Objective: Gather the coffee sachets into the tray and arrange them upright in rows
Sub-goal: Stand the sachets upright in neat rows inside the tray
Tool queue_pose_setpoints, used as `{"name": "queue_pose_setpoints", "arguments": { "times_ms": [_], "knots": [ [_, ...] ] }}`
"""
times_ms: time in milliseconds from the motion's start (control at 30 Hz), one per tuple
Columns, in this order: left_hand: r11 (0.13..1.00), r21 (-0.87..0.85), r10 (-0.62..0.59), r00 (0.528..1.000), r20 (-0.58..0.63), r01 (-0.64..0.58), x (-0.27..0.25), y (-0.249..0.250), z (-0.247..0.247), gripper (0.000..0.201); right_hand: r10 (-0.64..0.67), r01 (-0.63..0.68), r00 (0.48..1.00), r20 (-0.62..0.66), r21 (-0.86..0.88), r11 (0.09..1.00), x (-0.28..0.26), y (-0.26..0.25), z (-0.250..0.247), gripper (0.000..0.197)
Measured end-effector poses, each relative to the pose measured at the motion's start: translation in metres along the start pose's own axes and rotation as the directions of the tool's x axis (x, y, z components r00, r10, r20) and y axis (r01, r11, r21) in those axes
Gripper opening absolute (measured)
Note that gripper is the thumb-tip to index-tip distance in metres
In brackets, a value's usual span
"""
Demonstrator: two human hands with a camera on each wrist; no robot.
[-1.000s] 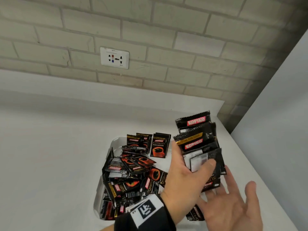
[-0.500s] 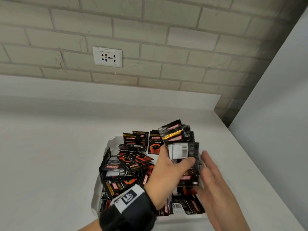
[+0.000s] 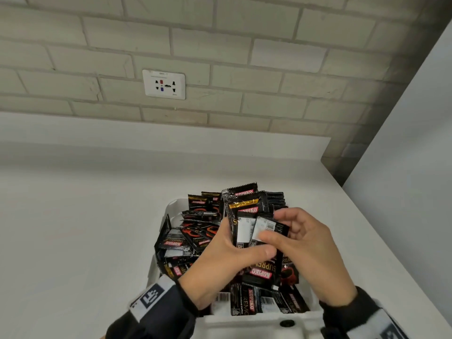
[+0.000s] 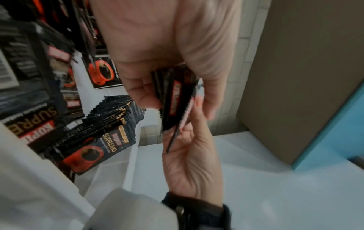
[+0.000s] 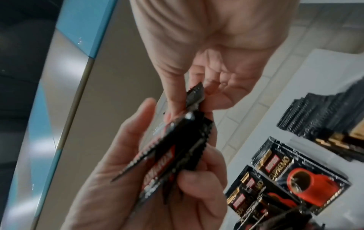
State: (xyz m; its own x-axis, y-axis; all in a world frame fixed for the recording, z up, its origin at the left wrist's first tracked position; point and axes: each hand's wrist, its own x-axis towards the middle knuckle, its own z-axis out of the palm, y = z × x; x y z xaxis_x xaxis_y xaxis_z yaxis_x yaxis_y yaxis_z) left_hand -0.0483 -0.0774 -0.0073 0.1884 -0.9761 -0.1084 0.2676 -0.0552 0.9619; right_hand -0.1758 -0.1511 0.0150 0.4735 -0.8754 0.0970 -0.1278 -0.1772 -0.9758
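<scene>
A white tray (image 3: 244, 324) on the counter holds a loose pile of black Kopiko coffee sachets (image 3: 193, 236). An upright row of sachets (image 3: 276, 199) stands at its back right, also in the left wrist view (image 4: 112, 121). Over the tray my left hand (image 3: 234, 253) grips a fanned bundle of sachets (image 3: 247, 211), thumb on the front. My right hand (image 3: 293, 231) pinches the nearest sachet (image 3: 266, 228) of that bundle between thumb and fingers. In the right wrist view the pinched sachet (image 5: 195, 95) sticks up from the bundle (image 5: 173, 155). The fingers of both hands are partly hidden behind the packets.
The white counter (image 3: 85, 228) stretches left of the tray. A brick wall with a socket (image 3: 163, 84) lies behind. A grey panel (image 3: 403, 167) stands close on the right, along the counter's right edge.
My left hand has lowered the bundle and brought it in over the tray. My right hand, open below it before, has come up and taken hold of the front sachet.
</scene>
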Motion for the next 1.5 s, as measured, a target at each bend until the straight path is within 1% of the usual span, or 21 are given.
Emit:
{"name": "queue_pose_setpoints", "arguments": {
  "times_ms": [67, 133, 233, 300, 400, 467, 567, 633, 700, 833, 933, 1000, 1067, 1100, 1133, 1167, 1233, 1300, 1367, 1400, 1500],
  "knots": [
    [0.990, -0.111, -0.089, 0.995, 0.033, 0.092, -0.003, 0.002, -0.007, 0.064, 0.025, -0.026, 0.999, 0.027, 0.032, 0.999, 0.001, 0.002, 0.002, 0.028],
    [0.968, -0.204, -0.144, 0.989, 0.036, 0.149, -0.005, 0.004, -0.011, 0.056, 0.033, -0.034, 0.998, 0.046, 0.024, 0.999, 0.002, 0.004, 0.004, 0.023],
    [0.960, -0.239, -0.155, 0.988, -0.020, 0.146, -0.006, 0.005, -0.014, 0.046, 0.015, -0.016, 0.999, 0.038, 0.009, 1.000, 0.003, 0.003, 0.004, 0.016],
    [0.962, -0.241, -0.145, 0.988, -0.059, 0.127, -0.006, 0.005, -0.017, 0.042, -0.041, 0.042, 0.999, -0.022, 0.005, 0.999, 0.002, -0.004, -0.001, 0.013],
    [0.955, -0.269, -0.157, 0.983, -0.093, 0.127, -0.005, 0.005, -0.023, 0.045, -0.105, 0.118, 0.990, -0.095, 0.131, 0.984, -0.002, -0.024, -0.011, 0.015],
    [0.951, -0.281, -0.158, 0.985, -0.075, 0.131, -0.003, 0.005, -0.024, 0.046, -0.077, 0.079, 0.997, -0.020, 0.159, 0.984, -0.004, -0.035, -0.011, 0.021],
    [0.948, -0.296, -0.130, 0.991, -0.019, 0.119, -0.003, 0.008, -0.020, 0.043, 0.025, -0.035, 0.985, 0.171, 0.053, 0.998, 0.000, -0.034, -0.001, 0.035],
    [0.945, -0.310, -0.114, 0.993, -0.001, 0.108, -0.004, 0.010, -0.018, 0.035, 0.062, -0.061, 0.983, 0.175, -0.010, 0.998, 0.004, -0.025, 0.006, 0.038],
    [0.941, -0.317, -0.122, 0.993, -0.002, 0.115, -0.004, 0.011, -0.019, 0.031, 0.099, -0.093, 0.980, 0.172, -0.043, 0.995, 0.007, -0.019, 0.010, 0.028],
    [0.940, -0.302, -0.160, 0.987, 0.017, 0.158, -0.006, 0.013, -0.022, 0.050, 0.135, -0.133, 0.974, 0.183, -0.027, 0.991, 0.011, -0.010, 0.011, 0.018],
    [0.937, -0.297, -0.211, 0.976, -0.060, 0.185, -0.003, 0.014, -0.025, 0.046, 0.103, -0.100, 0.980, 0.173, -0.026, 0.995, 0.014, -0.006, 0.004, 0.023],
    [0.926, -0.324, -0.249, 0.958, -0.144, 0.192, 0.000, 0.014, -0.030, 0.037, 0.048, -0.056, 0.992, 0.120, 0.059, 0.997, 0.016, -0.009, -0.003, 0.021],
    [0.915, -0.349, -0.277, 0.946, -0.170, 0.205, 0.002, 0.014, -0.035, 0.030, -0.075, 0.077, 0.997, -0.025, 0.126, 0.989, 0.017, -0.017, -0.008, 0.020],
    [0.911, -0.353, -0.285, 0.945, -0.163, 0.214, 0.003, 0.015, -0.037, 0.029, -0.181, 0.192, 0.977, -0.108, 0.101, 0.976, 0.015, -0.021, -0.009, 0.020],
    [0.906, -0.356, -0.294, 0.945, -0.146, 0.228, 0.002, 0.015, -0.038, 0.029, -0.329, 0.335, 0.931, -0.159, 0.012, 0.942, 0.014, -0.026, -0.009, 0.018],
    [0.902, -0.359, -0.299, 0.947, -0.120, 0.239, 0.003, 0.015, -0.039, 0.031, -0.501, 0.484, 0.854, -0.140, -0.137, 0.864, 0.012, -0.031, -0.009, 0.019],
    [0.888, -0.381, -0.301, 0.952, -0.062, 0.257, 0.002, 0.017, -0.039, 0.035, -0.739, 0.714, 0.660, 0.134, -0.417, 0.562, 0.009, -0.031, -0.007, 0.015],
    [0.876, -0.406, -0.292, 0.956, -0.013, 0.262, 0.002, 0.022, -0.036, 0.036, -0.748, 0.794, 0.524, 0.408, -0.553, 0.254, 0.010, -0.025, -0.006, 0.008],
    [0.864, -0.428, -0.286, 0.958, 0.014, 0.264, 0.003, 0.027, -0.034, 0.031, -0.695, 0.779, 0.491, 0.525, -0.621, 0.081, 0.011, -0.022, -0.001, 0.012],
    [0.862, -0.431, -0.285, 0.958, 0.022, 0.267, 0.003, 0.028, -0.034, 0.033, -0.672, 0.765, 0.499, 0.547, -0.642, 0.046, 0.011, -0.022, 0.001, 0.010],
    [0.898, -0.354, -0.283, 0.959, -0.008, 0.262, 0.005, 0.027, -0.034, 0.044, -0.629, 0.746, 0.543, 0.556, -0.664, 0.058, 0.011, -0.019, 0.002, 0.009]
  ]
}}
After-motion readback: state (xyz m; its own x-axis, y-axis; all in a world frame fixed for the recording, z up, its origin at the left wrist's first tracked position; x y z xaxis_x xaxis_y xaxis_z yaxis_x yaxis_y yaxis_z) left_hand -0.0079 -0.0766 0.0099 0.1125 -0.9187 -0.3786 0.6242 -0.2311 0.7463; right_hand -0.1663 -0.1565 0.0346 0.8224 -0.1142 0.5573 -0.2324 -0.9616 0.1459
